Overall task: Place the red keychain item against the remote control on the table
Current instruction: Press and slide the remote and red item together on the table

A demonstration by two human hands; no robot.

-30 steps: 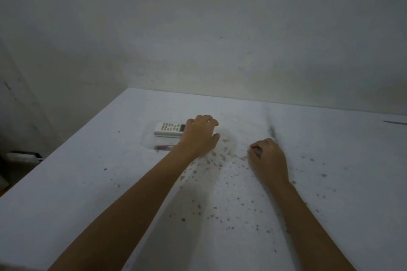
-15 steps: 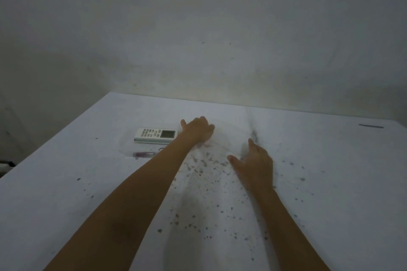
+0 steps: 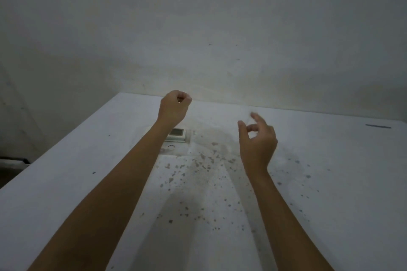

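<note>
Both hands have lifted off the worktop point(image 3: 66, 182). The left hand point(image 3: 172, 108) is hovering clenched; whether it is grasping anything cannot be told. The right hand point(image 3: 257, 141) is hanging released at 3 o'clock. The red keychain point(image 3: 168, 148) is lying just beside the remote control point(image 3: 177, 135), at its 6 o'clock, so the placing seems done; next, withdrawal.

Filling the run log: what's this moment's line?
left hand: fisted, raised | right hand: open, raised | remote control: on table

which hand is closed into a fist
The left hand, raised above the remote control, is curled into a fist. The right hand has its fingers loosely spread apart.
</note>
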